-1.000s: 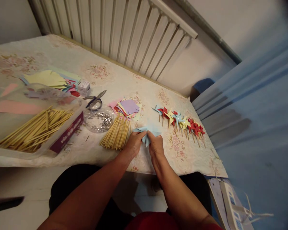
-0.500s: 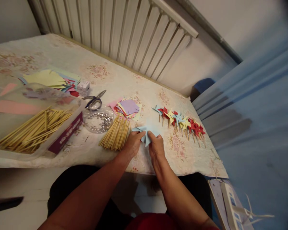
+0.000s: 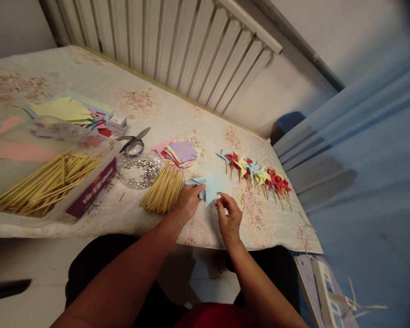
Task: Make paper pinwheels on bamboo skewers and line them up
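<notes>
A light-blue paper pinwheel piece (image 3: 211, 189), cut and partly folded, is held over the near part of the table. My left hand (image 3: 190, 200) pinches its left side, thumb on top. At the right corner of the paper is my right hand (image 3: 230, 216), thumb and forefinger slightly apart and the other fingers curled. Left of my left hand lies a bundle of thin wooden sticks (image 3: 162, 189). Behind it is a stack of coloured paper squares (image 3: 181, 153), a purple one on top. Finished pinwheels (image 3: 254, 169) in red, yellow and blue lie in a row to the right.
Left of the sticks sit a clear dish of shiny metal pins (image 3: 140, 172), scissors (image 3: 135, 140) and a small white box (image 3: 117, 120). A plastic bin (image 3: 102, 171) holds more sticks. Cut papers (image 3: 61, 110) lie behind it. A blue curtain (image 3: 369, 150) hangs at the right.
My right hand has let go of the folded part of the blue paper and moved right to its corner. The paper's right side lies flatter. My left hand keeps its hold.
</notes>
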The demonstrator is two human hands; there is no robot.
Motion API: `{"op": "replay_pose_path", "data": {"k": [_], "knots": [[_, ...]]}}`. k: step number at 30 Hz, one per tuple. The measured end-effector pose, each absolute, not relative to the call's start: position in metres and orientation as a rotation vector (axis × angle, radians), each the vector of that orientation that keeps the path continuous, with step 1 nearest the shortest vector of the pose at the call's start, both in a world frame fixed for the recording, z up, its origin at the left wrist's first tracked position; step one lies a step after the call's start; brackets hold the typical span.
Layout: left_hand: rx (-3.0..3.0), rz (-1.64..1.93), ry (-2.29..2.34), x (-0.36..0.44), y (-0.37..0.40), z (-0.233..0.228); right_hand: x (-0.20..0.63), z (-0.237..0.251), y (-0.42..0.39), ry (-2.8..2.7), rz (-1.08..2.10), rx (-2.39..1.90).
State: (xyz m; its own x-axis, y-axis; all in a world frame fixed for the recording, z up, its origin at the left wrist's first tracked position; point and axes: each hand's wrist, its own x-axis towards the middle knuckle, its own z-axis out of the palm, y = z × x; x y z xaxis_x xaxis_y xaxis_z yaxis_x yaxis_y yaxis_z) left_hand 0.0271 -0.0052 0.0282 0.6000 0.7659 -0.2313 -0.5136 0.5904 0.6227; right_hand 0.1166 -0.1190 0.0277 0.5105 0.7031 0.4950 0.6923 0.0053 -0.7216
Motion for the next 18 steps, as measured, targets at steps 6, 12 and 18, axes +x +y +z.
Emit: {"op": "replay_pose_path", "data": {"k": [6,12,18], "knots": [[0.518,0.776,0.507,0.027,-0.005,0.028,0.115,0.035,-0.108,-1.288,0.072,-1.690],[0.546,0.777,0.457,0.025,-0.007,0.034,0.106,0.038,-0.099,-1.066,0.302,-1.684],[0.628,0.755,0.487,0.026,-0.006,0.022,0.100,0.046,-0.090,-0.865,0.418,-1.728]]}}
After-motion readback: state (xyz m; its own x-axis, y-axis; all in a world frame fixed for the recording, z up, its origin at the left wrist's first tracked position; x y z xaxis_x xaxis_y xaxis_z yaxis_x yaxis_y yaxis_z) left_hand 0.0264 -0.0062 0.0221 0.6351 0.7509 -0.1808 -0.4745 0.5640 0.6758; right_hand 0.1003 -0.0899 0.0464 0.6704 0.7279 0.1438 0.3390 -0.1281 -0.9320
